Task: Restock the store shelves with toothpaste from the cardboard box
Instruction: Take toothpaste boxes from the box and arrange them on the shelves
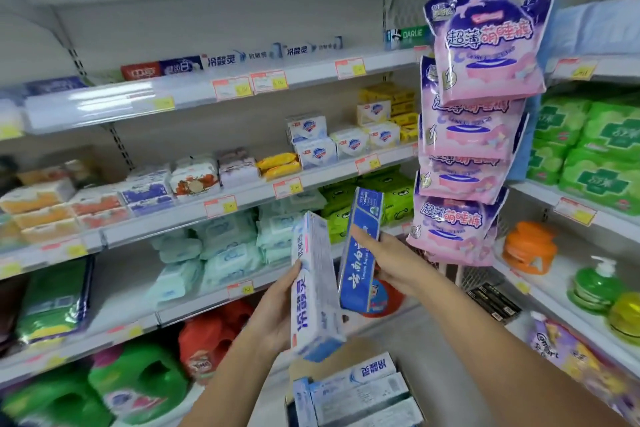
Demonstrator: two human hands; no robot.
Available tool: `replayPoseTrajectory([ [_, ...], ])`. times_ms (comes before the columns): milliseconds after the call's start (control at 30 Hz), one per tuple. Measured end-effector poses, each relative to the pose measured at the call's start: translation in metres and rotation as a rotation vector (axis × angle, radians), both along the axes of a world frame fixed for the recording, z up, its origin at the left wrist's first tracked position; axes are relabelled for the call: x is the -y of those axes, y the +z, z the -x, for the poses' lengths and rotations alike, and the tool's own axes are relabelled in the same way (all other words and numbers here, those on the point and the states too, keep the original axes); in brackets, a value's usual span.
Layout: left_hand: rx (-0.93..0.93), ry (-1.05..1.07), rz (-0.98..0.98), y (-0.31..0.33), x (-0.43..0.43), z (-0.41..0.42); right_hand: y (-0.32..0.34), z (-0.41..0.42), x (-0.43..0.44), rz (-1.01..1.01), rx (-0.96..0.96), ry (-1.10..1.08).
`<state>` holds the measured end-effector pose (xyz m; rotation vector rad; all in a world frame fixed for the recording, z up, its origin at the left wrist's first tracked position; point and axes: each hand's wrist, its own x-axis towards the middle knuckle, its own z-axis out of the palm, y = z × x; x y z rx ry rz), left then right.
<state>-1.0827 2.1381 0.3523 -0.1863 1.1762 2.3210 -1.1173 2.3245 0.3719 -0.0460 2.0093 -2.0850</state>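
Toothpaste: 2 cartons in hand, above cardboard box (363,350) holding more stock. Left grip (277,312) clasps white carton (317,288) at lower half; right grip (391,263) pinches blue carton (360,253) mid-length. Both upright, well below toothpaste shelf (311,74). Advice: raise 1 at a time, turn lengthwise, label outward, slide beside matching row (221,61); steer clear of hanging packs (485,45).

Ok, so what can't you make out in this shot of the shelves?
All in the head view:
The cardboard box: cut off by the bottom edge, so the remaining packs can't be counted.
Fingers of the left hand: hidden behind the white toothpaste pack.
Fingers of the right hand: mostly hidden behind the blue toothpaste pack.
The price tags: print blurred and too small.
The far-left shelf packs: labels smeared by blur.
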Motion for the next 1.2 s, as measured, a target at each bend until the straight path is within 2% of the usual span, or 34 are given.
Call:
replayPoseTrajectory([
  [100,-0.086,0.149,0.065,0.003,0.013,0.003,0.0,0.004,0.003,-0.058,0.048,-0.025],
  [233,-0.285,0.227,0.388,0.012,0.023,0.011,0.009,0.014,0.008,-0.097,0.061,-0.038],
  [300,-0.312,0.245,0.464,0.016,0.027,0.012,0.016,0.02,0.011,-0.101,0.06,-0.024],
  [433,-0.288,0.29,0.544,0.019,0.03,0.026,0.028,0.036,0.02,-0.111,0.016,0.041],
  [567,-0.164,0.343,0.525,0.024,0.027,0.052,0.032,0.062,0.029,-0.092,-0.052,0.061],
  [767,-0.16,0.209,0.496,0.066,0.014,0.098,0.065,0.109,0.035,-0.064,-0.014,0.091],
  [1000,-0.438,0.041,0.78,0.152,0.007,0.124,0.148,0.134,0.017,-0.092,-0.044,0.066],
  [1100,-0.527,-0.081,0.787,0.196,0.003,0.127,0.186,0.14,0.007,-0.113,-0.045,0.086],
  [1200,-0.516,-0.137,0.767,0.239,-0.006,0.132,0.223,0.145,-0.005,-0.11,-0.055,0.088],
])
